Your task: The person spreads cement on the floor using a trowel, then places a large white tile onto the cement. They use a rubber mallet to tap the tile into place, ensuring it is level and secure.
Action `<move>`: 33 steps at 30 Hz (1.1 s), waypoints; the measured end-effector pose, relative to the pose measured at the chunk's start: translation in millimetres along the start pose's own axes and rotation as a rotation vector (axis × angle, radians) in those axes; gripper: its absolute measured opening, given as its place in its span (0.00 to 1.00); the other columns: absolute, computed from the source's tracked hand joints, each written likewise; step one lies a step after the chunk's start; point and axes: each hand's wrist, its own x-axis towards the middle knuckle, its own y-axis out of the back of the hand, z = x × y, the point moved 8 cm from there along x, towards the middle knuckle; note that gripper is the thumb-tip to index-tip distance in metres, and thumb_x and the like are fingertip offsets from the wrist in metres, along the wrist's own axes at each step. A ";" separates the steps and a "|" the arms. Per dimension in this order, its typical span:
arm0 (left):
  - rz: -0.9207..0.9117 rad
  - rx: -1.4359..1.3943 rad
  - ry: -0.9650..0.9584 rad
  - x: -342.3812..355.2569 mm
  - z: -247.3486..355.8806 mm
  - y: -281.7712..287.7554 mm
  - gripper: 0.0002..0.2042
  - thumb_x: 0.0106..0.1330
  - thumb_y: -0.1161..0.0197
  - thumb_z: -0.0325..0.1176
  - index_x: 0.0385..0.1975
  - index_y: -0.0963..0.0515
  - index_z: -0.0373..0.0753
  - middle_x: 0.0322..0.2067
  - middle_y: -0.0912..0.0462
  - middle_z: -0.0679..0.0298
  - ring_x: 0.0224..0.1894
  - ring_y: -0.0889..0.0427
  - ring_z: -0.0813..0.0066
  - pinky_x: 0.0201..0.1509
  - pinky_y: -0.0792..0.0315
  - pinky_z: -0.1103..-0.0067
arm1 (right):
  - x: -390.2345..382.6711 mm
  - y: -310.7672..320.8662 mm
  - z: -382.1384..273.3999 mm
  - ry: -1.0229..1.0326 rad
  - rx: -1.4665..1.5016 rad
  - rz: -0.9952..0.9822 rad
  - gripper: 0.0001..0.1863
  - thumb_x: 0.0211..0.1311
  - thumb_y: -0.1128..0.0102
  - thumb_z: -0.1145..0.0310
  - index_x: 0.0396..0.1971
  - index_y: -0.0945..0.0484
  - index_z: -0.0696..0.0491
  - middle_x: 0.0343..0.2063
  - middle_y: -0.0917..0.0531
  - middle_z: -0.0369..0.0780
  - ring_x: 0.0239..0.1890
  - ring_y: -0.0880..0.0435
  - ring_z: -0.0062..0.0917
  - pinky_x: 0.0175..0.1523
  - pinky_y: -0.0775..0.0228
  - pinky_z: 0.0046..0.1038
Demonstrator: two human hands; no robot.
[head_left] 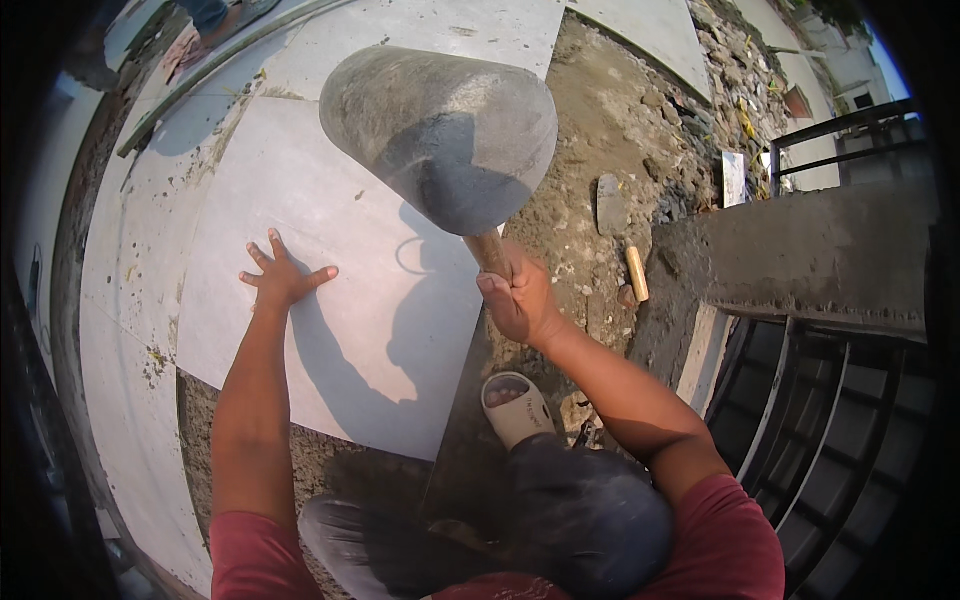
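My right hand (522,297) is wrapped round the short wooden handle of a big mallet (440,120). Its thick grey cylindrical head is raised above the paving and looms large in the view. Under it lies a large pale grey square tile (265,175). My left hand (281,277) rests on this tile with fingers spread, pressing flat near its left part. Shadows of my arm and the mallet fall across the tile. The tile's near edge borders a strip of dark rough mortar.
Right of the tile, on sandy mortar, lies a trowel with a grey blade (611,206) and wooden handle (637,273). Further right stand a concrete ledge (800,250) and dark metal bars (800,400). Rubble (715,60) lines the far right. A long straight bar (215,70) crosses tiles at far left, near another person's foot.
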 end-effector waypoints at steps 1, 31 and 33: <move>0.003 0.016 -0.020 -3.4 5.5 -0.1 0.73 0.39 0.33 0.76 0.73 0.71 0.36 0.73 0.64 0.39 0.75 0.74 0.40 0.67 0.64 0.35 | -12.4 -0.7 28.1 0.018 -0.007 0.024 0.31 0.69 0.51 0.40 0.25 0.29 0.58 0.18 0.25 0.48 0.24 0.22 0.43 0.33 0.30 0.40; 0.001 0.041 -0.074 -96.2 -16.7 -36.0 0.73 0.28 0.24 0.70 0.75 0.63 0.51 0.75 0.68 0.46 0.73 0.65 0.28 0.64 0.41 0.37 | -137.7 -17.9 108.3 -0.110 -0.221 -0.596 0.18 0.66 0.39 0.56 0.39 0.21 0.59 0.26 0.17 0.34 0.26 0.21 0.27 0.33 0.29 0.31; -0.015 0.020 -0.052 -97.1 -19.2 -38.3 0.72 0.28 0.24 0.69 0.75 0.63 0.51 0.75 0.68 0.48 0.73 0.65 0.30 0.65 0.42 0.37 | -127.8 -17.8 106.2 -0.191 -0.351 -0.664 0.18 0.68 0.41 0.55 0.34 0.22 0.59 0.23 0.19 0.34 0.23 0.24 0.24 0.30 0.31 0.29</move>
